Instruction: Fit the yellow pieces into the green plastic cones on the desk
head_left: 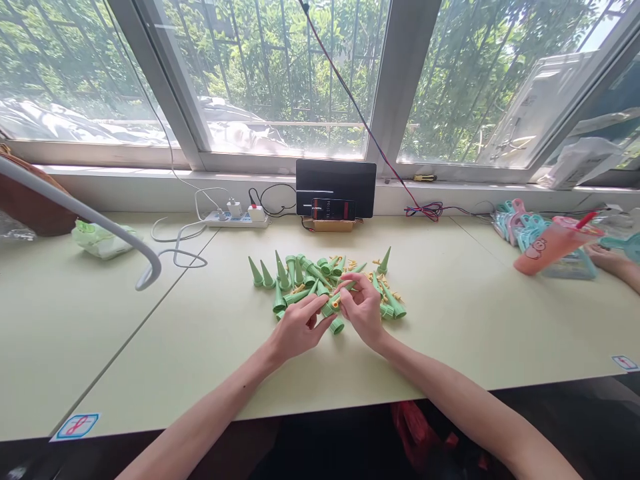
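Note:
Just above the table, my left hand is closed on the wide end of a green plastic cone spike. My right hand pinches the same spike farther up, its fingers partly hiding the tapered part. A small yellow plastic piece shows at the spike, close to my right fingertips; whether it is fitted in cannot be seen. Below the hands lies a short green ridged cap. Around them spread several green cone spikes, some upright, others lying down, with small yellow pieces among them.
Behind the pile, a phone leans before a dark tablet. A power strip and cables are at the back left. A pink drink cup, pastel plastic items and another person's hand are at right. A grey curved arm crosses the left.

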A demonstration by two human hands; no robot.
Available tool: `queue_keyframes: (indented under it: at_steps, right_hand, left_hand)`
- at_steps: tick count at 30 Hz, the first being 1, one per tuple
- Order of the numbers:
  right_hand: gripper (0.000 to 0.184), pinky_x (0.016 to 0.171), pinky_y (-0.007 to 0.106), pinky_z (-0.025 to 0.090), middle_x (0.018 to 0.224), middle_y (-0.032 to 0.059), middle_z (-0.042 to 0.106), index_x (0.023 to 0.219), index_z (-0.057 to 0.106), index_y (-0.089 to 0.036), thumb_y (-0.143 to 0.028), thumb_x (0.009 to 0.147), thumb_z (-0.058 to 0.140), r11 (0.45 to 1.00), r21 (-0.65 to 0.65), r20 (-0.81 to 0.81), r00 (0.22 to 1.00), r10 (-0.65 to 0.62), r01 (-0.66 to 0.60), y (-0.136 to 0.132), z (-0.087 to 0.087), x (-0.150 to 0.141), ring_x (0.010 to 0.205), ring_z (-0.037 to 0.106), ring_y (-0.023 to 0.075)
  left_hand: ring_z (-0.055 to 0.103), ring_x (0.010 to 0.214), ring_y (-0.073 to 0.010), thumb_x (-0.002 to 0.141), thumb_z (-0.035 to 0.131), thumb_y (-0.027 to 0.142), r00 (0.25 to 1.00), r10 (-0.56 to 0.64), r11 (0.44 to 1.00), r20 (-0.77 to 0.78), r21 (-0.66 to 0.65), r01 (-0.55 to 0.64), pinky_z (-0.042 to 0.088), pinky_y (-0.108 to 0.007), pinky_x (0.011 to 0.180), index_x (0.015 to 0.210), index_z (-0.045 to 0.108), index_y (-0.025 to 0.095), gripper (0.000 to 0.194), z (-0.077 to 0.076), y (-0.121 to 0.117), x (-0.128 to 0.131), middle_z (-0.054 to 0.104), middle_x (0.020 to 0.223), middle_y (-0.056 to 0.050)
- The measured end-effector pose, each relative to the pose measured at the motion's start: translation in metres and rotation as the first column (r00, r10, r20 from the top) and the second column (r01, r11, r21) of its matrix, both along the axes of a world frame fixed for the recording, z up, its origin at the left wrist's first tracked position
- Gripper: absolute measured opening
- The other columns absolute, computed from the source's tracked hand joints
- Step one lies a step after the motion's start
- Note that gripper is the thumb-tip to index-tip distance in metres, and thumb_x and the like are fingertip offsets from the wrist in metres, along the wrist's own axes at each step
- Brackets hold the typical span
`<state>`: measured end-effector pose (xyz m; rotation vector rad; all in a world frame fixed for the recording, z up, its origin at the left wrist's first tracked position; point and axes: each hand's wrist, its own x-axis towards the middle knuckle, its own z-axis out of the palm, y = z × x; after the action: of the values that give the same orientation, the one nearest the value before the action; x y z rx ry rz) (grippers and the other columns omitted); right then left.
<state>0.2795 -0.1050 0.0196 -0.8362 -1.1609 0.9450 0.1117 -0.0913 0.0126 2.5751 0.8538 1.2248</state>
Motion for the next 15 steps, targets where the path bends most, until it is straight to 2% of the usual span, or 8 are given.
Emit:
queue_keyframes:
  at_steps: [15]
  right_hand:
    - [0.008, 0.037, 0.020, 0.036, 0.072, -0.0043, 0.056, 0.097, 0.053, -0.022, -0.030, 0.094, 0.054, 1.000, -0.018, -0.025, 1.000, 0.017, -0.017, -0.0015, 0.0029, -0.0036, 0.040, 0.043, 0.0059]
  left_hand:
    - [0.042, 0.049, -0.0067, 0.091, 0.062, 0.026, 1.000, 0.003, 1.000, 0.009, 0.015, -0.003, 0.038, -0.019, 0.047, 0.101, 0.058, 0.019, 0.013, -0.0016, 0.0014, -0.0007, 0.045, 0.068, 0.004]
